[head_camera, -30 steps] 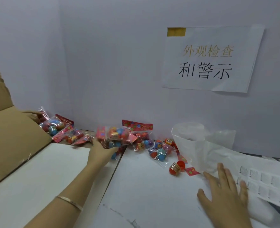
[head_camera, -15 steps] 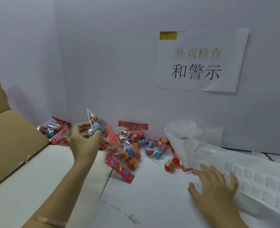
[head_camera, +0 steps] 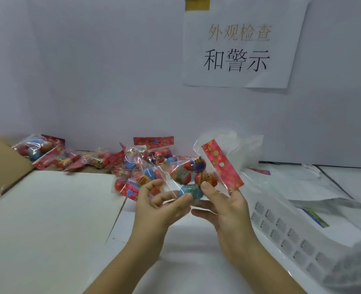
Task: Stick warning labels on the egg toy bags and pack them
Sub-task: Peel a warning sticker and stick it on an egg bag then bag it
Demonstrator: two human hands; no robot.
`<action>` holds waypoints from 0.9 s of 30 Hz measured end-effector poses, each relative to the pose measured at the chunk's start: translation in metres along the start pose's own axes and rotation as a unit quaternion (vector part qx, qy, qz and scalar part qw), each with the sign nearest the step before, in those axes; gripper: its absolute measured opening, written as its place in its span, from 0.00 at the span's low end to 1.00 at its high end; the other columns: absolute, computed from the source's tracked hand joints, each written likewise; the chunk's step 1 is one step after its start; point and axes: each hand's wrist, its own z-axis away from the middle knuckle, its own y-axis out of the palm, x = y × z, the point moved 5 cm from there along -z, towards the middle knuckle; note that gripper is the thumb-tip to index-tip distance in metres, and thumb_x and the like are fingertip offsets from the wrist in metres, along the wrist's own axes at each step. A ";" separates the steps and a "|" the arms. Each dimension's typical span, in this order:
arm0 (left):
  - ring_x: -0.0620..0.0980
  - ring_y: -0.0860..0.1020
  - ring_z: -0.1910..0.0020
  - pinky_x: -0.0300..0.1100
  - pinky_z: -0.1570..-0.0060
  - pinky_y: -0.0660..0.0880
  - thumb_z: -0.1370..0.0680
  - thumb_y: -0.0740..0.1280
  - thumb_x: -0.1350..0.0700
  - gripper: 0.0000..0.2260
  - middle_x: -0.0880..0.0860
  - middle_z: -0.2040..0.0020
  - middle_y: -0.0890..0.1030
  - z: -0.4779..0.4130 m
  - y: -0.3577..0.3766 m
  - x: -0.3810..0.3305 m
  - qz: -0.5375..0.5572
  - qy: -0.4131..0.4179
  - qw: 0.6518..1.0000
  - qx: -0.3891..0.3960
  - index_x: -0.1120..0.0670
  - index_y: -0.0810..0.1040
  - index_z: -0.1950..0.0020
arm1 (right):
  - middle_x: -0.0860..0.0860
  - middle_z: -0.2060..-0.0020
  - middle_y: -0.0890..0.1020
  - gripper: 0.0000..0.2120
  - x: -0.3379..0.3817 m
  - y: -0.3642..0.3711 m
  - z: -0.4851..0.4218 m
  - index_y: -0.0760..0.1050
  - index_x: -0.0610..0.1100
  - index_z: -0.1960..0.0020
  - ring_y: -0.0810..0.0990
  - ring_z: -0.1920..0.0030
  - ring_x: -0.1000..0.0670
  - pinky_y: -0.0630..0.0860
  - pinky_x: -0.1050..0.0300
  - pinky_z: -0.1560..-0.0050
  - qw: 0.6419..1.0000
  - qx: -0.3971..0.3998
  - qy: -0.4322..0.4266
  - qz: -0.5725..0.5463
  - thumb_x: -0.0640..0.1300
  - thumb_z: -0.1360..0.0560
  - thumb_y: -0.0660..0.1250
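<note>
Both hands hold one clear egg toy bag (head_camera: 193, 172) with a red flowered header card above the white table (head_camera: 192, 240). My left hand (head_camera: 160, 206) pinches its lower left corner. My right hand (head_camera: 222, 206) grips its underside, thumb pressed on a blue egg. Several more egg toy bags (head_camera: 133, 166) lie in a heap against the back wall, with others (head_camera: 39, 151) further left. The sheet of warning labels (head_camera: 290, 236) lies on the table at the right.
A brown cardboard box flap (head_camera: 3, 166) stands at the far left beside a white board (head_camera: 52, 209). A large clear plastic bag (head_camera: 245, 143) and white papers (head_camera: 315, 185) sit at the right. A printed sign (head_camera: 239, 45) hangs on the wall.
My left hand has carried a bag from the pile to the middle. My right hand has left the label sheet and taken hold of the same bag.
</note>
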 end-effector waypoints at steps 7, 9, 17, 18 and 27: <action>0.59 0.85 0.56 0.47 0.63 0.82 0.38 0.82 0.50 0.22 0.57 0.55 0.86 -0.002 0.009 0.011 0.051 -0.113 0.990 0.071 0.52 0.83 0.47 | 0.46 0.60 0.86 0.21 0.010 -0.020 -0.013 0.78 0.47 0.43 0.83 0.66 0.49 0.76 0.60 0.71 0.996 0.026 -0.013 0.080 0.51 0.35 0.71; 0.55 0.86 0.57 0.44 0.63 0.81 0.35 0.79 0.47 0.13 0.57 0.55 0.86 -0.005 0.006 0.008 0.043 -0.091 0.991 0.084 0.50 0.87 0.54 | 0.45 0.62 0.85 0.19 0.008 -0.017 -0.012 0.77 0.46 0.44 0.80 0.69 0.50 0.75 0.60 0.73 0.991 0.079 -0.001 0.112 0.50 0.34 0.71; 0.53 0.85 0.58 0.44 0.64 0.82 0.31 0.70 0.54 0.16 0.57 0.53 0.86 -0.011 -0.009 0.002 0.098 -0.037 0.995 0.003 0.57 0.82 0.45 | 0.45 0.62 0.83 0.24 -0.003 -0.014 -0.012 0.78 0.38 0.48 0.81 0.67 0.48 0.81 0.55 0.65 0.987 0.091 0.055 0.122 0.49 0.40 0.75; 0.53 0.86 0.57 0.44 0.64 0.82 0.31 0.70 0.54 0.16 0.57 0.53 0.86 -0.011 -0.010 0.001 0.099 -0.033 0.994 0.000 0.57 0.81 0.45 | 0.46 0.64 0.83 0.20 -0.004 -0.014 -0.011 0.79 0.38 0.51 0.82 0.67 0.48 0.80 0.56 0.66 0.981 0.104 0.063 0.151 0.49 0.37 0.74; 0.51 0.86 0.59 0.44 0.68 0.81 0.33 0.70 0.55 0.13 0.54 0.55 0.87 -0.014 -0.012 -0.001 0.123 -0.004 0.992 -0.024 0.54 0.83 0.49 | 0.51 0.68 0.83 0.05 -0.001 -0.017 -0.012 0.77 0.40 0.55 0.80 0.72 0.49 0.76 0.57 0.75 0.984 0.074 0.023 0.159 0.42 0.24 0.68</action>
